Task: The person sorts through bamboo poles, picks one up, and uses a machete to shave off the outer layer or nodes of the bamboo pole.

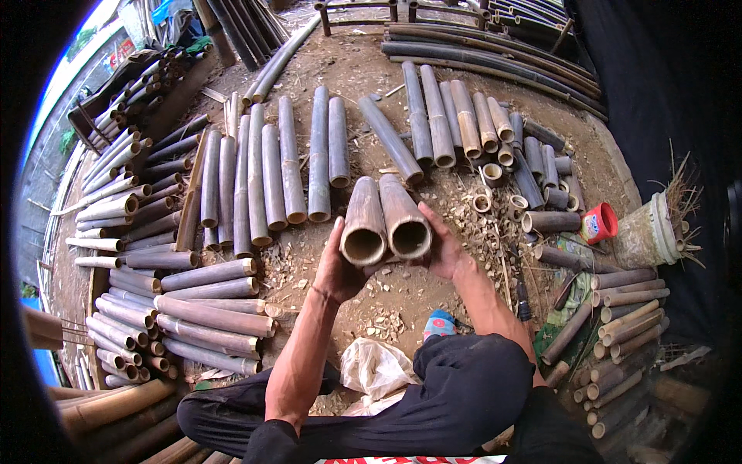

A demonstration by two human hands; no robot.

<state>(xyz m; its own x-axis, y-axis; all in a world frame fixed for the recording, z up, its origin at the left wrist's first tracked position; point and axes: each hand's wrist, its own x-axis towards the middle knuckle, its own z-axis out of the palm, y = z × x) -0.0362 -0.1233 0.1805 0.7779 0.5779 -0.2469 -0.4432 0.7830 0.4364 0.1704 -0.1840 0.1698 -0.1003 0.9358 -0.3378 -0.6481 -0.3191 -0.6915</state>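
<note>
1. The left hand (338,269) was grasping the left tube (363,210) from its outer side.
2. The right hand (446,249) was grasping the right tube (399,207) in a similar manner.
3. Both tubes were held close together, above the ground (355,73) with scattered chips (382,319).
4. Beyond them, more tubes (291,172) were lying in a row.

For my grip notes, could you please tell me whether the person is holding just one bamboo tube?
No, the left hand and right hand together hold two bamboo tubes side by side.
</note>
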